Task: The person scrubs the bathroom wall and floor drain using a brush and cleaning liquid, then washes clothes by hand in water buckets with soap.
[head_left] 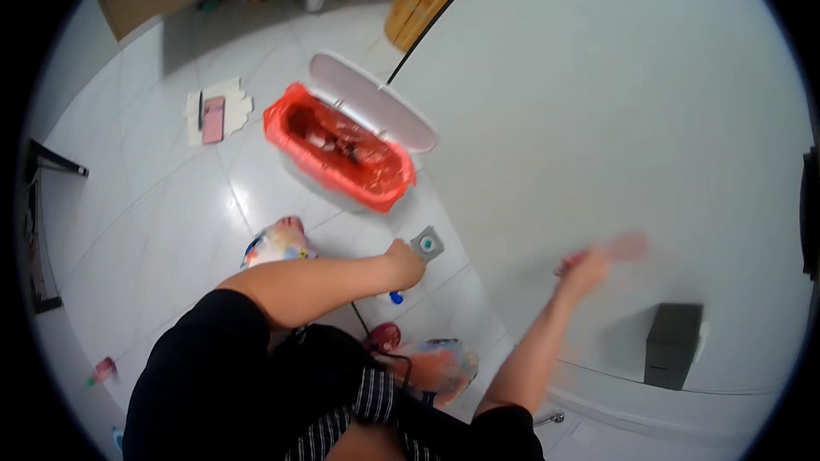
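Pale wall [598, 119] behind and beyond right hand [582, 273]. Open bin [329, 175], red liner, on floor beyond left hand [406, 266]. Dark box [673, 346] on wall, right of right hand. Right hand closed around blurred pink item [626, 247], sticking out to its right; wall contact unclear. Left hand curled, cannot tell if pinching anything, just beside grey square plate [427, 244].

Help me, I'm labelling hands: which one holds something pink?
The right hand, over the pale panel, holds the blurred pink thing; the left hand, appearing next to the square grey plate, does not.
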{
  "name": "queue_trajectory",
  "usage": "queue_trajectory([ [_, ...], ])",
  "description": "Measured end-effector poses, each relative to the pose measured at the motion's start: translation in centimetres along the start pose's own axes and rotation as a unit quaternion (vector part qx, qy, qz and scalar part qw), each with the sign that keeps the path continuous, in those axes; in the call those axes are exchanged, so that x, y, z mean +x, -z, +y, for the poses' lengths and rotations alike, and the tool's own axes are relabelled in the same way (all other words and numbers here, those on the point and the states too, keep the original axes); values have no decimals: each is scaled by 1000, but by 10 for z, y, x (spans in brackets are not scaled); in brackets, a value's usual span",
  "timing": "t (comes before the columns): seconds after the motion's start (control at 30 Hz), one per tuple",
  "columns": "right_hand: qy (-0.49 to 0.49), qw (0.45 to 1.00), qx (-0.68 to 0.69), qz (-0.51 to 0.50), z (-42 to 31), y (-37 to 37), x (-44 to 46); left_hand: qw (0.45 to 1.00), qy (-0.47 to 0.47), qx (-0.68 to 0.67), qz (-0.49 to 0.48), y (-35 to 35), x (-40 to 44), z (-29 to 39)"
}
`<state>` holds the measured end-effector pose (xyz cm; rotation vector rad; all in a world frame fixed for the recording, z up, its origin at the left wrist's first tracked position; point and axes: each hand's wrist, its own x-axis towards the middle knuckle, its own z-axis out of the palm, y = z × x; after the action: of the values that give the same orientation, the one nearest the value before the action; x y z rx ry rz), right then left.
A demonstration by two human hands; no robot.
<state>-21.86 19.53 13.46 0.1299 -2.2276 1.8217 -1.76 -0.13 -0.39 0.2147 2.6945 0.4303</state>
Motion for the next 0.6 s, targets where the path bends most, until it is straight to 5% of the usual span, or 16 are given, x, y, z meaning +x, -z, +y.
queue_trajectory([
  [0.07, -71, 985, -116, -102, 20, -57, -41, 1000, -8, -8, -16, 3, -1, 3],
  [0.2, -200, 934, -51, -291, 55, -123, -113, 1000, 5, -8, -26, 3, -7, -2],
  [0.37, -302, 893, 131, -307, 71, -139, -151, 990, 124, 37, -63, 25, -5, -41],
  [0.53, -130, 932, -21, -337, 29, -157, -171, 955, 296, -26, -17, 79, -22, -82],
  [0.6, -26, 936, -75, -343, 25, -151, -177, 945, 300, -42, 120, 83, -36, -108],
])
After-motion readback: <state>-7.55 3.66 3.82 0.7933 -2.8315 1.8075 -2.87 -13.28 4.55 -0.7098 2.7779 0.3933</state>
